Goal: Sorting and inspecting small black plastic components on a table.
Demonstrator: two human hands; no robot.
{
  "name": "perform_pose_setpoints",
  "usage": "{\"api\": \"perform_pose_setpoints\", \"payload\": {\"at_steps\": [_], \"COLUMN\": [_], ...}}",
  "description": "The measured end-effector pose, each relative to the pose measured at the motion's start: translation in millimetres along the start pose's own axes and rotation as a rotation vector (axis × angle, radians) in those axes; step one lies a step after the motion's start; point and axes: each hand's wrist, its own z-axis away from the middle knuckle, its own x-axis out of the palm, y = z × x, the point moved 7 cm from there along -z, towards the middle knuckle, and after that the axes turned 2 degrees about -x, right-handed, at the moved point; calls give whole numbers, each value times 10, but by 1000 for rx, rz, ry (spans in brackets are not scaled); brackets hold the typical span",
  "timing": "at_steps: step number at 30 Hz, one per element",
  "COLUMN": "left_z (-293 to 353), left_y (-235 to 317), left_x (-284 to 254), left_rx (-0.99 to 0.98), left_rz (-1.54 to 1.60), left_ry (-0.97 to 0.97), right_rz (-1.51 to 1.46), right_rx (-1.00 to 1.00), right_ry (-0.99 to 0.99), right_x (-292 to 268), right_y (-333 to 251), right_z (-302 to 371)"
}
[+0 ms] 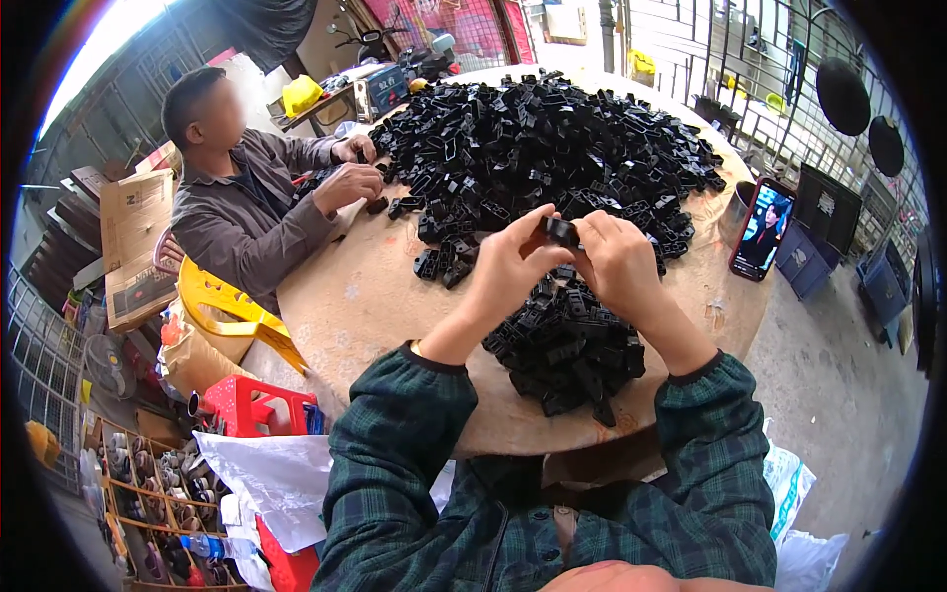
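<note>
The left hand (515,259) and right hand (619,264) pinch a small black part (562,233) between them, above a small pile (572,350) of black pieces near the edge of a round table (345,326). Beyond lies a far larger heap (543,148) of similar pieces. Another person (242,222) sits at the left, hands at the heap's edge. A lit phone (763,230) stands tilted at the right, and a red stool (247,405) is at the lower left.
</note>
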Motion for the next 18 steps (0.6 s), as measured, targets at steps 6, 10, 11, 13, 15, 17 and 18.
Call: {"api": "perform_pose_setpoints", "payload": {"at_steps": [6,10,11,13,15,17,18], "left_z": [45,23,18,-20,-58,-73,-34], "left_y": [-43,3,14,-14,11,-53,-22], "left_x": [-17,-24,-65,-89,-122,-148,-131], "left_rx": [-73,-29,-30,-91,-114,-82,-92], "left_rz": [-42,118,115,300,306,-373,-556], "left_ry": [96,29,32,-63,-127,-233,-298], "right_rz": [-30,-182,-187,-600,-903,-619,-292], "right_rx": [22,86,85,199,602,410,237], "right_ry": [53,67,68,-3,70,25,-65], "right_x": [10,-5,-11,56,86,48,93], "right_y": [-45,42,75,264,668,835,760], "right_z": [15,-4,-17,-21,85,117,97]}}
